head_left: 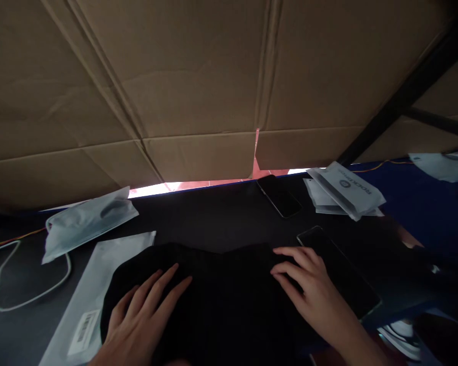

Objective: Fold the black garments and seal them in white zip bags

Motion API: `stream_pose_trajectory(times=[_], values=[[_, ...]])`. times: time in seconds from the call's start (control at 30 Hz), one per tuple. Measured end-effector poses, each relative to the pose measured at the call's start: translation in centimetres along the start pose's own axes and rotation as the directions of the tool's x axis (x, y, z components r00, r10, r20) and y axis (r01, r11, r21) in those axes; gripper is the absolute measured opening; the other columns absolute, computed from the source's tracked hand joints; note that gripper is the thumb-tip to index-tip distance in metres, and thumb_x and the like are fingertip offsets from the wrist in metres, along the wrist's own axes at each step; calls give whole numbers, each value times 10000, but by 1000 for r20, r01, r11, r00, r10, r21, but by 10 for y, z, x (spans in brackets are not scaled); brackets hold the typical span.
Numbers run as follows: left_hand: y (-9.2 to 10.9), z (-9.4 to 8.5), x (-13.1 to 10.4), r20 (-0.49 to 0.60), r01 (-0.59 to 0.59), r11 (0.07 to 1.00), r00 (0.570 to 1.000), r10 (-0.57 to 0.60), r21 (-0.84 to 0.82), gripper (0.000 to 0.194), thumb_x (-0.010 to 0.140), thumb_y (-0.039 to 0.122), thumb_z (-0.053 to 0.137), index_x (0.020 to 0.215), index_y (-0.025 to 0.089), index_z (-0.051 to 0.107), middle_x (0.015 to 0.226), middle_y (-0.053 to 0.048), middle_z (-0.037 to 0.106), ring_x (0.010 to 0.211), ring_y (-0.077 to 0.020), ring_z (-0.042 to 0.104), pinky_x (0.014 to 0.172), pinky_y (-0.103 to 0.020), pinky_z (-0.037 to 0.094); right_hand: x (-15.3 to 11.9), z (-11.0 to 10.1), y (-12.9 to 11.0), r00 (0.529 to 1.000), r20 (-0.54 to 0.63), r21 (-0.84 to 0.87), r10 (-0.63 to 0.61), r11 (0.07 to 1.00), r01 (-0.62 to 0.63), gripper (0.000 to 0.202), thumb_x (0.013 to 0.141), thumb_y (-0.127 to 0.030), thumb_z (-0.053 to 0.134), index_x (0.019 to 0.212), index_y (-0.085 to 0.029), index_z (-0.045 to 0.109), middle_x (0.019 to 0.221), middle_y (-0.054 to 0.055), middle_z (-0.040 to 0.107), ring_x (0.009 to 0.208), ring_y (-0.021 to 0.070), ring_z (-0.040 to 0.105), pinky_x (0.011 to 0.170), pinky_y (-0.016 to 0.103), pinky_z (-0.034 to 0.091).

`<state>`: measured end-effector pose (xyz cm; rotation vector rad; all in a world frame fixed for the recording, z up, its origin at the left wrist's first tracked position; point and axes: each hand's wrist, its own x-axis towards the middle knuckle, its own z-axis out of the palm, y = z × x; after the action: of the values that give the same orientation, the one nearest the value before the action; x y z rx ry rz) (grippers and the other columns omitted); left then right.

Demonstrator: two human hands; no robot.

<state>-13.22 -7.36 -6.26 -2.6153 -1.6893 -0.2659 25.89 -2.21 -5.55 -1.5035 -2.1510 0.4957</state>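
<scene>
- The black garment [221, 295] lies on the dark surface [213, 213], nearest the camera.
- The left hand [145, 310] rests flat on the garment's left part, fingers spread, gripping nothing.
- The right hand [309, 290] presses flat on the garment's right edge, fingers apart, clamped on nothing.
- A phone [343, 274] lies just right of the garment, beside the right hand.
- A second phone [279, 196] lies beyond the garment.
- A plastic bag [80, 305] sticks out from under the garment's left side.
</scene>
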Motion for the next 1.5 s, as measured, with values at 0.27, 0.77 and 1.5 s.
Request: stream_pose_trajectory(times=[0.27,0.77,1.5], values=[[15,-21,60,-102,48,996,993,-56,-78,350,1126,438,464,1239,368,788,1125,-46,784,916,-280,794,731,-451,653,37,-12,-5,967,-201,144,156,981,-128,217,1130,-355,516,1006,-290,681,1009,33,705,820,188,715,642,287,569],[30,5,79,-62,-93,996,994,93,-10,702,1143,337,462,1784,328,176,1813,-99,391,1662,-381,384,1207,-681,527,21,31,-34,982,57,-112,-182,976,187,505,1155,-300,526,1658,-288,494,1738,51,500,1635,324,433,1267,658,474],[-53,-50,146,305,181,981,933,-194,72,324,1062,436,724,1262,181,714,1231,-68,756,1045,-221,758,933,-445,651,99,13,-1,981,-192,-138,20,989,-48,189,1068,-275,599,944,-240,737,1235,105,761,1141,341,702,952,553,590]])
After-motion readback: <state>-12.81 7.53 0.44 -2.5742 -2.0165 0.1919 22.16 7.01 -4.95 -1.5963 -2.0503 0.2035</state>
